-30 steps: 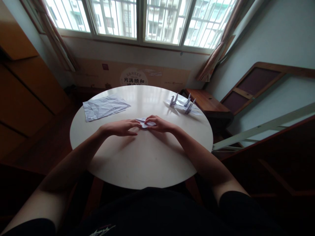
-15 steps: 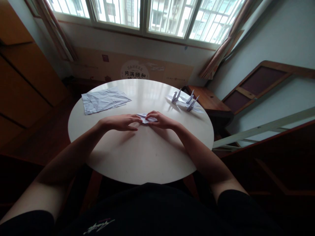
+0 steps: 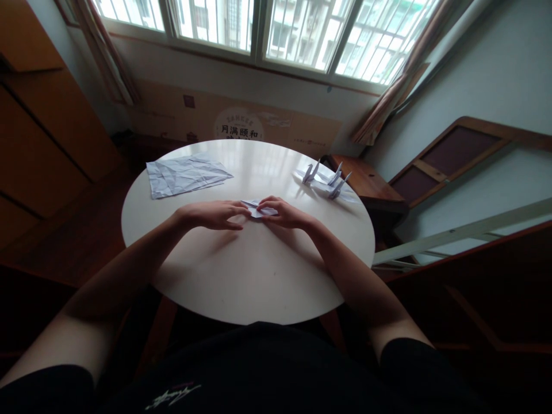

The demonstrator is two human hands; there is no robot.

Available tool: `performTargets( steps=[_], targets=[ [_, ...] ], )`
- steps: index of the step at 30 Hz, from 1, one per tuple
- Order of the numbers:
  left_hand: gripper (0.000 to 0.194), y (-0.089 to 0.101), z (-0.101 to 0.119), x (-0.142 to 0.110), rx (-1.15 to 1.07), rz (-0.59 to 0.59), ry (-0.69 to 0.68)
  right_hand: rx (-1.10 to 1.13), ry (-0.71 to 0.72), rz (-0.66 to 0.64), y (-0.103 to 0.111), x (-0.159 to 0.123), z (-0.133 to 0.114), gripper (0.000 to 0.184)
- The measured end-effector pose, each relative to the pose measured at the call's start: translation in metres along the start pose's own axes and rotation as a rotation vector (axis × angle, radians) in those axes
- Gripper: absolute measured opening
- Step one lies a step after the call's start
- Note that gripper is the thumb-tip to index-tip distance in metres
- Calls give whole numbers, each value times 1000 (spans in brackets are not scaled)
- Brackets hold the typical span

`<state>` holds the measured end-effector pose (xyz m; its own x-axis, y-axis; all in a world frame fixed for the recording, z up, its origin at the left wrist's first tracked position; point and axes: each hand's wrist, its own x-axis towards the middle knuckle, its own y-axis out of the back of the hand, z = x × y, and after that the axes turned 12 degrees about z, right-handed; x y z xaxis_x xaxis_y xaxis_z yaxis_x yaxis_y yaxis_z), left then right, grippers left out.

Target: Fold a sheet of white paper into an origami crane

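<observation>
A small folded piece of white paper (image 3: 255,213) lies on the round white table (image 3: 250,276), between my two hands. My left hand (image 3: 215,214) reaches in from the left with its fingers stretched out and its thumb apart; the fingertips touch the paper's left end. From the other side, my right hand (image 3: 287,214) curls its fingers and thumb about the paper's right part. The fingers cover some of the folds.
Creased white paper sheets (image 3: 187,175) lie at the table's far left. Toward the far right stand several folded paper cranes (image 3: 334,187). Behind the table's right edge is a wooden stool-like piece of furniture (image 3: 357,181). Barred windows (image 3: 297,34) run along the back wall.
The camera view has shifted slightly. Both hands stay at the folded paper, with no clear change in their grip.
</observation>
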<state>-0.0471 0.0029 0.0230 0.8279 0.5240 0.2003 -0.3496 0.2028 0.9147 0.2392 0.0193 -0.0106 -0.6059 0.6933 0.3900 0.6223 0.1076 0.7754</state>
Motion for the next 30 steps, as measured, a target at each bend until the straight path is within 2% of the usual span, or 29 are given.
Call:
performTargets(
  steps=[8,18,30],
  targets=[
    [51,0,-2,0,42,-43,20,0,1,10,0,0,1,34],
    [48,-1,-3,-2,22,-13,4,9,-7,11,0,0,-2,35],
    [50,0,-3,-1,33,-36,8,-5,0,2,1,0,-2,32]
  ],
)
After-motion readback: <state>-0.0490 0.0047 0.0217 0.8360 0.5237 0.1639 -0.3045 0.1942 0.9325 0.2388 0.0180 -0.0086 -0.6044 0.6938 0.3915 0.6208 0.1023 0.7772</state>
